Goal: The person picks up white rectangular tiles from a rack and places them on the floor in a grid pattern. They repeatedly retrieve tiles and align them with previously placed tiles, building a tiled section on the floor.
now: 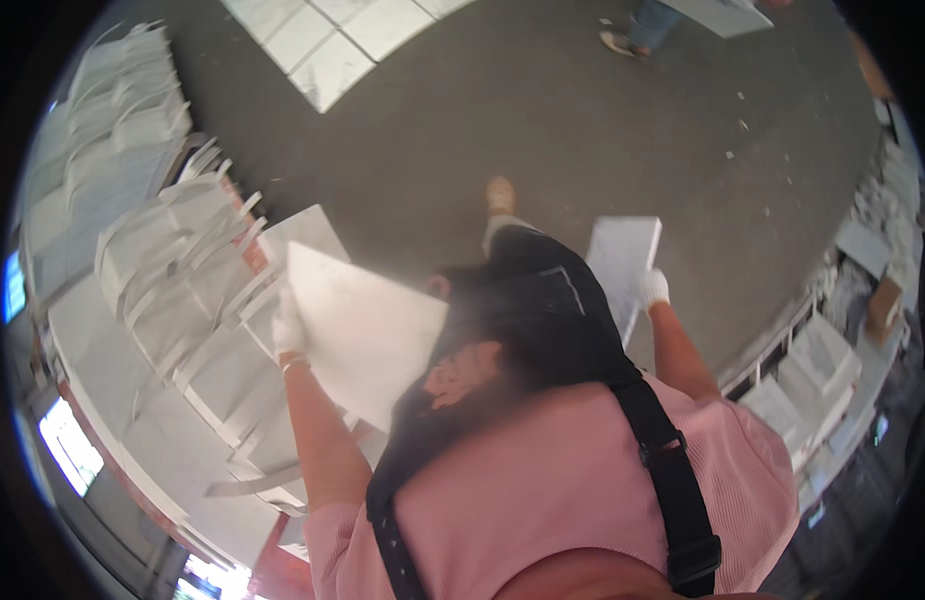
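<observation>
White panel [358,325] clasped in gloved left hand [288,326] — white slab [619,255] clasped in gloved right hand [655,288].

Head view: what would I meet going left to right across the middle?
Stacked white pieces, gloved left hand, left-hand white panel, black apron, right-hand white panel, gloved right hand.

Smooth left panel [358,325] and right panel [621,262] against matt cloth and a dull floor [683,140].
The left panel shows a soft sheen, the right a flatter finish; their material cannot be told. Glove [656,288]: white, matt cloth. Shirt [543,470]: finely ribbed pink knit. Apron [528,285]: black matt cloth. Strap [663,485]: matt black webbing; buckle [695,560]: apparently plastic, slightly glossy. Slabs [333,65]: smooth, faintly glossy. Box [884,308]: matt, cardboard-like.
</observation>
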Demonstrator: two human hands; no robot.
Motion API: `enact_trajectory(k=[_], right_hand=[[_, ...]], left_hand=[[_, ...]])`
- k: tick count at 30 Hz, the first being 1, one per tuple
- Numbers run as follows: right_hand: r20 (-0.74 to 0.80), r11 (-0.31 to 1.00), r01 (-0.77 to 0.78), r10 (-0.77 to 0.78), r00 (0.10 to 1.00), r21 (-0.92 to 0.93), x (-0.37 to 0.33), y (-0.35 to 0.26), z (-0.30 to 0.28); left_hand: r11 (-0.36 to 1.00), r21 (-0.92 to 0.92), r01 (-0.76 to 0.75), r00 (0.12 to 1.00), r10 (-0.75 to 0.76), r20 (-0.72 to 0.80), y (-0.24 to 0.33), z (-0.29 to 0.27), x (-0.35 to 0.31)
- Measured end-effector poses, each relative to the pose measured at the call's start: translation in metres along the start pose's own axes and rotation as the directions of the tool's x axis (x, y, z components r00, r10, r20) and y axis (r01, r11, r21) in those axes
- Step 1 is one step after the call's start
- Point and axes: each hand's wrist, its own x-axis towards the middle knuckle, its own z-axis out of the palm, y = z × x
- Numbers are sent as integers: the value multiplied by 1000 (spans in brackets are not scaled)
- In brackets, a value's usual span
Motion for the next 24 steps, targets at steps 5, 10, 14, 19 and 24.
enact_trajectory(k=[5,10,14,19,24], right_hand=[[52,821,-155,151,987,549,80,-30,-164],[-167,684,7,168,972,730,167,-73,-272],[-22,93,-2,259,966,996,243,-119,-312],[-32,-9,36,255,966,999,345,-206,-344],[164,-267,-96,244,956,959,435,-302,-353]], left_hand=[[989,72,131,991,-129,-32,43,-19,25],[997,40,65,995,-62,-78,58,-46,115],[994,-107,-1,995,11,95,88,-68,192],[977,210,31,985,-66,162,104,-93,287],[979,205,1,991,-29,131,47,-95,316]])
